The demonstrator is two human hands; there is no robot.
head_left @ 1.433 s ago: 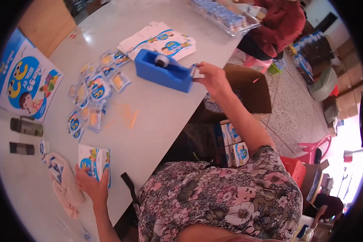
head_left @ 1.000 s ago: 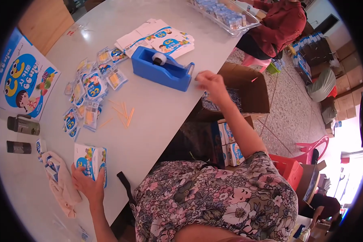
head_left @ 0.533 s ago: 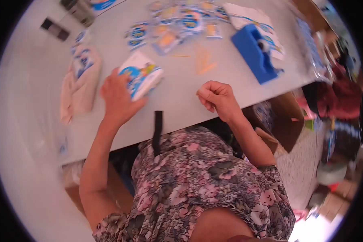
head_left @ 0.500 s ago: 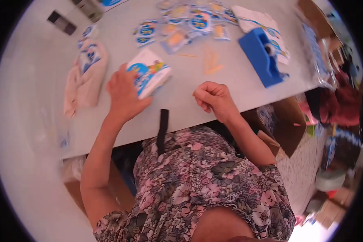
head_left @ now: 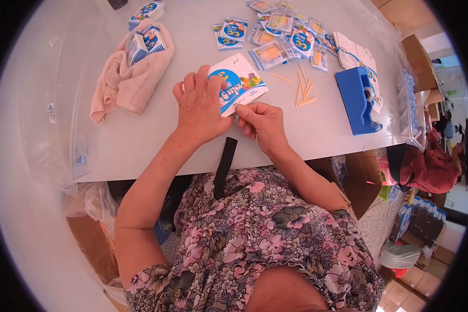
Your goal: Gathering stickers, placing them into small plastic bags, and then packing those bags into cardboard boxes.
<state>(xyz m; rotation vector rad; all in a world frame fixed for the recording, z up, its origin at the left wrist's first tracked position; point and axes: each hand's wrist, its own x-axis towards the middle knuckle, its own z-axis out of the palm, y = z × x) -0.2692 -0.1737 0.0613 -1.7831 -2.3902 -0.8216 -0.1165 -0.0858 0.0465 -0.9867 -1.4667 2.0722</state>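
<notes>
Over from the blue tape dispenser [head_left: 352, 99], where it was in the earliest frame, the right hand [head_left: 262, 122] has come across to the white box [head_left: 236, 80]; my view has swung round too. I see that box at the near middle of the desk [head_left: 296, 138], tilted slightly between both hands. The left hand [head_left: 202, 106] is clamped on its left side, fingers spread over the printed top. On the right hand, thumb and bent fingers meet at the box's near edge; I cannot tell whether they grip card or a bit of tape.

As I judge it, the box is already folded into shape, with that near edge being worked on now; whether it is sealed, I can't make out. Left over, I would say, are the loose packets [head_left: 301, 39], the thin sticks [head_left: 304, 92] beside them and the flat cartons [head_left: 356, 54] behind the dispenser, apparently unfolded as yet. More packets rest on the pink towel [head_left: 127, 86].
</notes>
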